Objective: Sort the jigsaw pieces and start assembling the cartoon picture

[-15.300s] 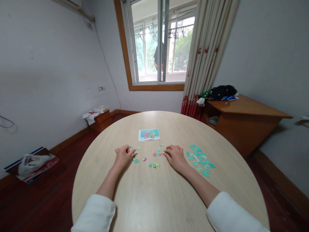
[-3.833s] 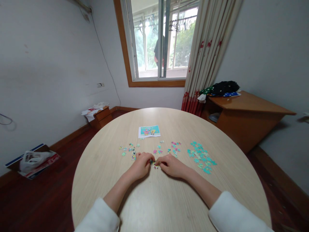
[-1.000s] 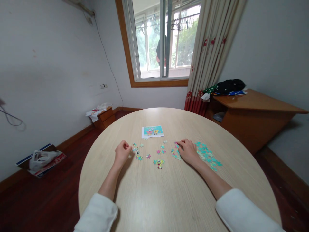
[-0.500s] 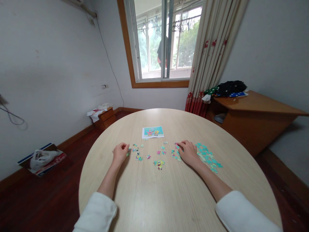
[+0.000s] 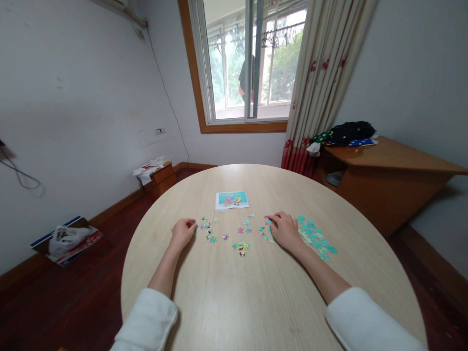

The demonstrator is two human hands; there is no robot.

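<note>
Pieces look thin, light, stiff; best pinched by edges. Left hand curled at 1, grip unclear; right hand flat, fingers spread.

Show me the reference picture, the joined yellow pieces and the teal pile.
reference picture (image 5: 231,200), head view, sheet's middle.
joined yellow pieces (image 5: 241,247), head view, cluster's centre.
teal pile (image 5: 316,238), head view, pile's middle.

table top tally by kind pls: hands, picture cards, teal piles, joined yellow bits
hands: 2 (left hand, right hand)
picture card: 1
teal pile: 1
joined yellow bit: 1
total: 5
The loose pieces between the hands are too small to count.
</note>
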